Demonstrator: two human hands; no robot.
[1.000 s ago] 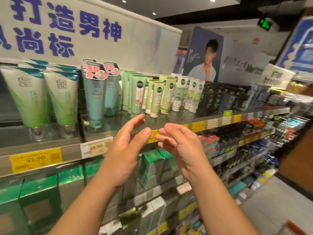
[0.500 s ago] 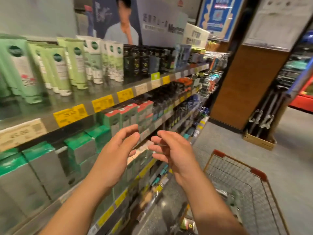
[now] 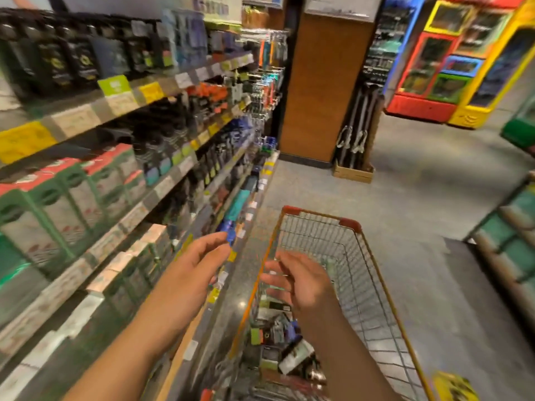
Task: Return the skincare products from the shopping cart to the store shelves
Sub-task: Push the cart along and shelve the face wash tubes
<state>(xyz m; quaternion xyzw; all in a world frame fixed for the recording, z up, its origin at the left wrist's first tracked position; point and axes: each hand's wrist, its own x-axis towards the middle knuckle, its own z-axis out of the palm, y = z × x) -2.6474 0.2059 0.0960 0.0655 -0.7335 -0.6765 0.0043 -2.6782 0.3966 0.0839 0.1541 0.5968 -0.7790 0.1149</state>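
A wire shopping cart [image 3: 373, 256] with red corner caps stands on the floor in front of me, beside the store shelves [image 3: 162, 192] on my left. Several skincare products [image 3: 278, 340], tubes and small boxes, lie jumbled in the near end of the cart. My right hand [image 3: 301, 282] hovers over the cart's left rim, above those products, fingers loosely curled and holding nothing. My left hand [image 3: 194, 270] is raised in front of the lower shelves, fingers straight and relaxed, also empty. The whole view is blurred by motion.
The shelves carry green-and-red boxes [image 3: 72, 195], dark bottles [image 3: 66, 59] and price tags. A wooden pillar [image 3: 321, 82] closes the aisle end, with a cardboard box [image 3: 353, 172] at its foot. Coloured display fridges [image 3: 451, 62] stand far right. Another shelf [image 3: 509, 238] is at right.
My view has swung right and down, away from the green tubes on the upper shelf, to the cart. Both empty hands dropped with it, the right one now over the cart.
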